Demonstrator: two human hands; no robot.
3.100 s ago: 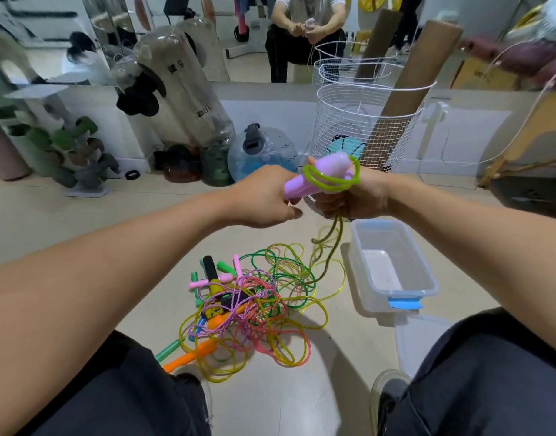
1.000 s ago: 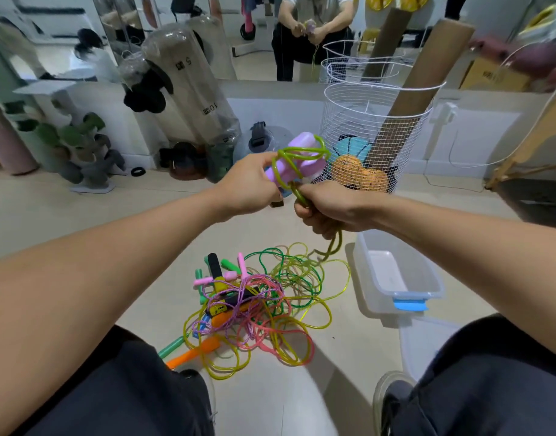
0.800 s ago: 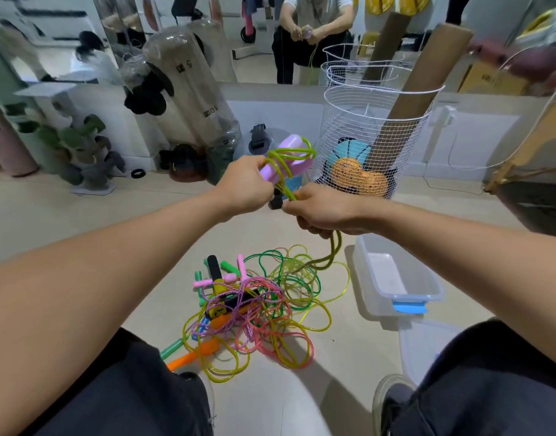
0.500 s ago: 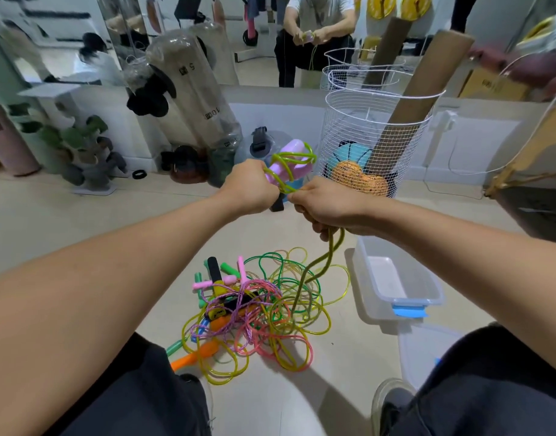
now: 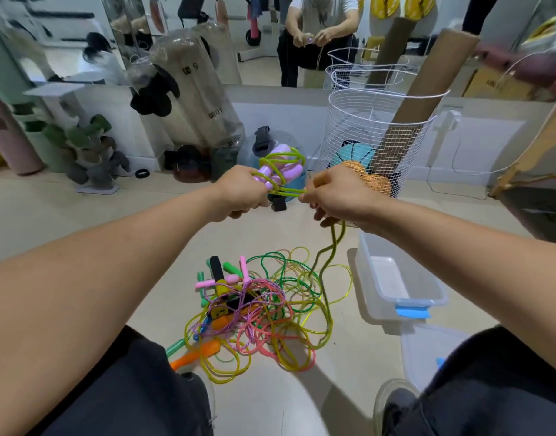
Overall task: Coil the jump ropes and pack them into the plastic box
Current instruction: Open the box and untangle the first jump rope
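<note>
Above the floor's tangled rope pile (image 5: 261, 313), left hand (image 5: 242, 196) clutches lilac handles (image 5: 278, 171); right hand (image 5: 336, 196), just beside, pinches green-yellow rope (image 5: 328, 256) trailing downward; plastic box (image 5: 399, 302) lies right.

Rope pile (image 5: 257, 313) on floor, centre, between the knees. Plastic box (image 5: 399, 278) right of pile, its lid (image 5: 427, 350) just in front. Wire basket (image 5: 377, 136) behind box, against wall. Left hand (image 5: 242, 193) and right hand (image 5: 339, 196) side by side above pile, handles (image 5: 278, 171) in left.
</note>
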